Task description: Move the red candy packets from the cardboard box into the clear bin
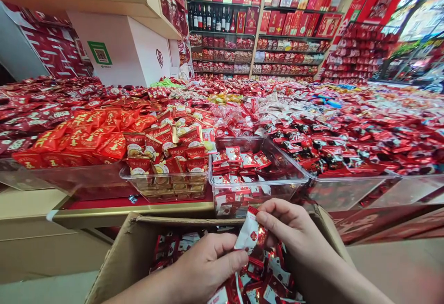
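Observation:
Over an open cardboard box, a small red-and-white wrapped candy is held up between my two hands. My right hand pinches its upper corner between thumb and fingers. At the candy's lower left end, my left hand is closed, thumb and forefinger at the wrapper's edge. Similar wrapped candies lie loose inside the box, some right under my left hand. Just beyond the box, a clear plastic bin holds matching red-and-white packets, stacked toward its left side.
Left of that bin stands another with durian packets, then bright red packets. Bins of red-and-black sweets extend right. A gold-edged counter runs behind the box. Shelves with bottles and red gift boxes line the back.

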Action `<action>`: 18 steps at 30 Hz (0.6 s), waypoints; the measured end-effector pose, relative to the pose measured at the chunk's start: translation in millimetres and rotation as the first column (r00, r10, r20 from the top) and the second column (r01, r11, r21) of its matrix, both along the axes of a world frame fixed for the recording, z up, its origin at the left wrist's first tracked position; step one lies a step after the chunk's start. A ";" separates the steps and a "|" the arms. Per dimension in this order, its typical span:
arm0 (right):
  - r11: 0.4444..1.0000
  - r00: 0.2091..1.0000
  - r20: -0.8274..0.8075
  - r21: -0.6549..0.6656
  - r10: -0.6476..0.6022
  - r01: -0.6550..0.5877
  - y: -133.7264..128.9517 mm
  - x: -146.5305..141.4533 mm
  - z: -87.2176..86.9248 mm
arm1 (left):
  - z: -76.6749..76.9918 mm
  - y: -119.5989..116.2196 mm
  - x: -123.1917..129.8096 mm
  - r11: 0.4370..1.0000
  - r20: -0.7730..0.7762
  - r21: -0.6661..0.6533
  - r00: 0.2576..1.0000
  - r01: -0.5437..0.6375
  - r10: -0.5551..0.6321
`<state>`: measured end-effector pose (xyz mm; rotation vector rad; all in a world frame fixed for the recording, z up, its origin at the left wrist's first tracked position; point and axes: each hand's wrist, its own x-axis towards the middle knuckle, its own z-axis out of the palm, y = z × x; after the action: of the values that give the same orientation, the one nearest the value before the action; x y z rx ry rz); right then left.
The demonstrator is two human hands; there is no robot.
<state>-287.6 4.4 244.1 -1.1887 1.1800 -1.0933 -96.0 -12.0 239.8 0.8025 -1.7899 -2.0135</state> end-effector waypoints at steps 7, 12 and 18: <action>0.998 0.996 -0.073 -0.050 -0.044 0.041 9.0 3.4 10.7 | 5.8 3.7 -0.2 0.996 -0.013 -0.093 1.000 0.016 -0.017; 0.783 0.832 -0.433 -0.622 -0.346 0.001 -3.8 -18.1 68.6 | 4.5 5.0 -0.8 0.952 0.200 -0.304 0.979 0.012 0.051; 0.851 0.494 -0.849 -0.393 -0.189 -0.349 -71.6 -33.5 102.5 | -4.2 3.6 -3.0 0.922 0.282 -0.381 0.959 0.070 0.043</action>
<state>-321.1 -67.2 346.6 -2.4191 1.5839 -0.7005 -99.0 -8.4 235.7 0.9870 -2.2626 -1.5245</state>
